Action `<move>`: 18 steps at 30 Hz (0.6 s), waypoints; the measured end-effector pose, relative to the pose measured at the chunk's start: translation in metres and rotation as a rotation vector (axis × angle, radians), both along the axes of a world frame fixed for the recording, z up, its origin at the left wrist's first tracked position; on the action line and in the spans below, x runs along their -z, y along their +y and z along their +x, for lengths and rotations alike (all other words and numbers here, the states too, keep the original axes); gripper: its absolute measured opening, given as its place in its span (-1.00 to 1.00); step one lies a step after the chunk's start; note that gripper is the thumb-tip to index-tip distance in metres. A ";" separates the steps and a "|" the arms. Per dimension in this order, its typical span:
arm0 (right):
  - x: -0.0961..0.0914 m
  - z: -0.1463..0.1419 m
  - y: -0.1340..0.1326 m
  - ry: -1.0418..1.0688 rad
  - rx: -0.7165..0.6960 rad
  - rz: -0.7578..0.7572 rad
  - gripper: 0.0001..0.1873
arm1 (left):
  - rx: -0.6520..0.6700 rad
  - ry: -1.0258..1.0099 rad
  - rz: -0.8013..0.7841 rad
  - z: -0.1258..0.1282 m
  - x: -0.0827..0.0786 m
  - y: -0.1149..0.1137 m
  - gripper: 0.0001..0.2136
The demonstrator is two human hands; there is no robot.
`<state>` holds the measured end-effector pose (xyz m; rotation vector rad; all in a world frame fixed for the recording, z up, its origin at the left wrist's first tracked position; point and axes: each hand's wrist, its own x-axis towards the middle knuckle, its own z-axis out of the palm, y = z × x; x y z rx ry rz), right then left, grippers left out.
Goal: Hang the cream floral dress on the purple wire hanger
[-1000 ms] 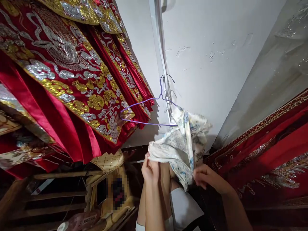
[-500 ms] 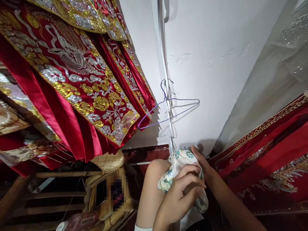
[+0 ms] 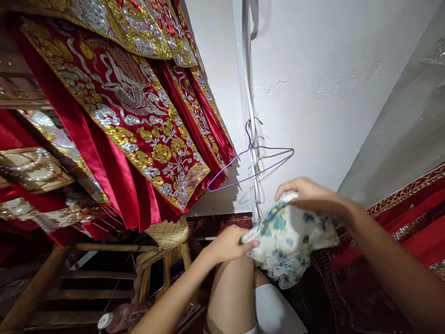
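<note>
A white cloth with a blue and green flower print [image 3: 290, 243] is stretched between both my hands above my knee. My left hand [image 3: 227, 243] pinches its left edge. My right hand [image 3: 306, 195] grips its top from above with curled fingers. Just above them a purple wire hanger [image 3: 252, 162] hangs bare on a thin white strip that runs down the wall.
Red satin garments with gold and silver embroidery [image 3: 132, 116] hang at the left. More red embroidered fabric [image 3: 399, 232] lies at the right. A wooden chair with a quilted cushion [image 3: 167, 234] and a pink bottle [image 3: 121, 317] stand at the lower left. A white wall [image 3: 313, 93] is behind.
The cloth came off the hanger, was bunched in both hands above my knee, and is now pulled apart between them. The hanger has swung round and hangs bare.
</note>
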<state>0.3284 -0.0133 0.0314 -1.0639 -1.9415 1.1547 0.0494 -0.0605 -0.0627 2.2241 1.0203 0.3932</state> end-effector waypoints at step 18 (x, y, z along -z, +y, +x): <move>0.068 0.017 0.051 -0.090 0.280 0.225 -0.79 | -0.547 0.270 0.230 -0.082 -0.037 0.039 -0.66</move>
